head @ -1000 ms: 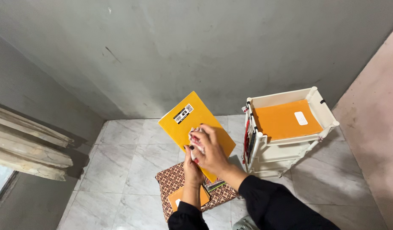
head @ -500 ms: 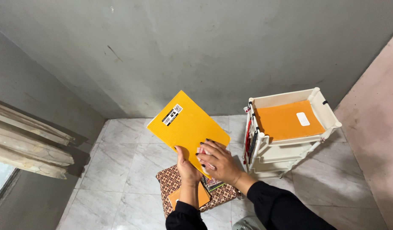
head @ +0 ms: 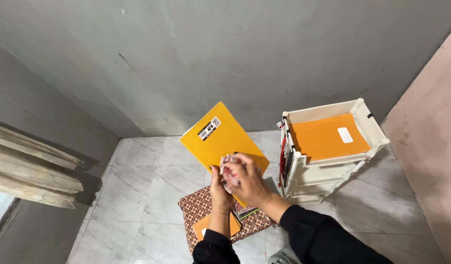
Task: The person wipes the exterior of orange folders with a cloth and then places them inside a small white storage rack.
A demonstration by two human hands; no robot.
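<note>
While the left hand (head: pixel 219 188) grips a yellow book (head: pixel 220 139) by its lower edge, the right hand (head: pixel 247 181) presses a crumpled cloth (head: pixel 229 171) to its cover.
Both hands are clenched on what they hold; the book tilts upright over the marble floor (head: pixel 142 186), a patterned cushion (head: pixel 201 208) at 6 o'clock below it, a white rack (head: pixel 328 168) with an orange book (head: pixel 325 139) at 3 o'clock.

Yellow book (head: pixel 220 139) tilted, aloft; crumpled cloth (head: pixel 229 168) against cover.
</note>
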